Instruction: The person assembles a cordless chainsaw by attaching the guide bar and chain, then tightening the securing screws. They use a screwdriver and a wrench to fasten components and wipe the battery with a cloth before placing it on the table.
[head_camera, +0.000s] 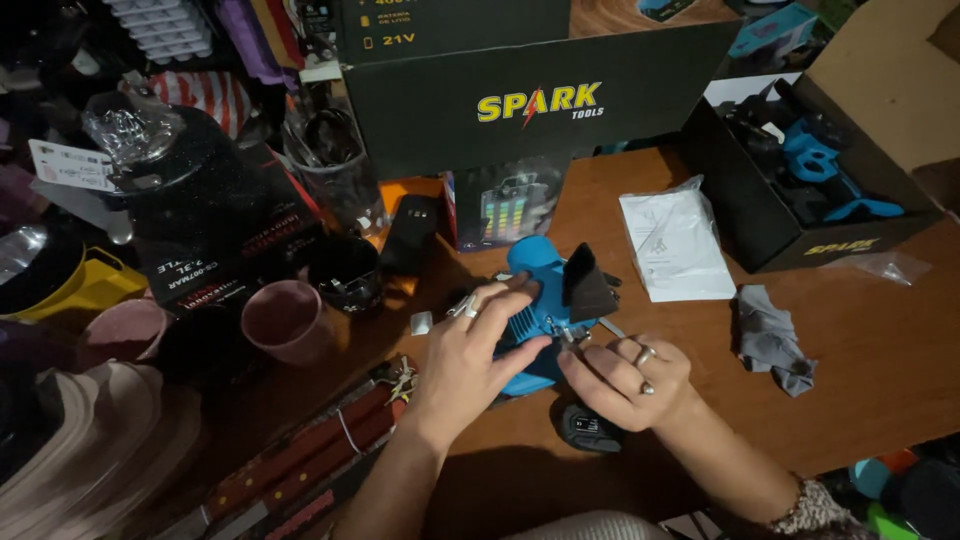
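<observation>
A blue and black power tool (550, 300) lies on the wooden table (860, 340) in front of me. My left hand (470, 355) grips its blue body from the left, thumb across the ribbed part. From the right, my right hand (625, 380) pinches a small part at the tool's middle with its fingertips. A black battery pack (588, 430) sits just below my right hand.
A large black box (520, 100) stands behind the tool. An open box (800, 190) with blue parts sits at the right, with a bagged white leaflet (675, 245) and a grey cloth (772, 340) nearby. Pink cups (285, 320), black boxes and clutter fill the left.
</observation>
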